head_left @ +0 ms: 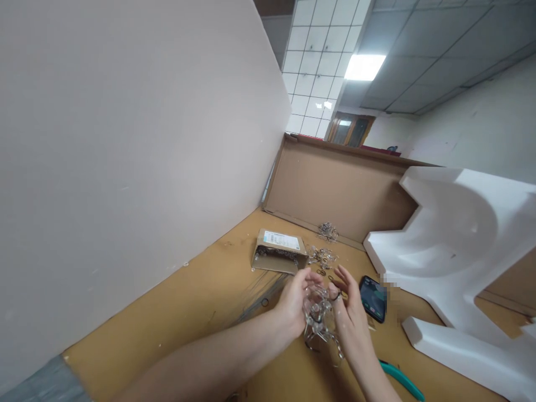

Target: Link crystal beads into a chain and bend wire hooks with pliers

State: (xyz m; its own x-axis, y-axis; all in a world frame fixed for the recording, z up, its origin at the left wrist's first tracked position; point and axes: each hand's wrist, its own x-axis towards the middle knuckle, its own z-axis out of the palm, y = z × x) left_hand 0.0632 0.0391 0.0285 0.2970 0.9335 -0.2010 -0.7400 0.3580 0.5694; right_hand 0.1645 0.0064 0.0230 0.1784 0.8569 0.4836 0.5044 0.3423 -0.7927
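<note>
My left hand (295, 301) is closed around a loose bundle of clear plastic pieces with thin metal wires (318, 318), held above the table. Facing it, my right hand (352, 312) has its thumb and fingers bent beside the bundle, with a small dark ring (336, 296) at the thumb tip. Some of the bundle is covered by my fingers, and its lower wires dangle between my wrists. More dark rings (321, 272) lie on the table just beyond my hands. Behind them sit two similar bundles, a nearer one (321, 257) and a farther one (328, 231).
An open small cardboard box (272, 261) with clear pieces inside lies past my left hand, near thin clear strips (262, 296). Rightward are a phone (373, 299), a teal-handled tool (402, 379) and white foam packaging (444, 223). A large pale panel (146, 156) rises at left.
</note>
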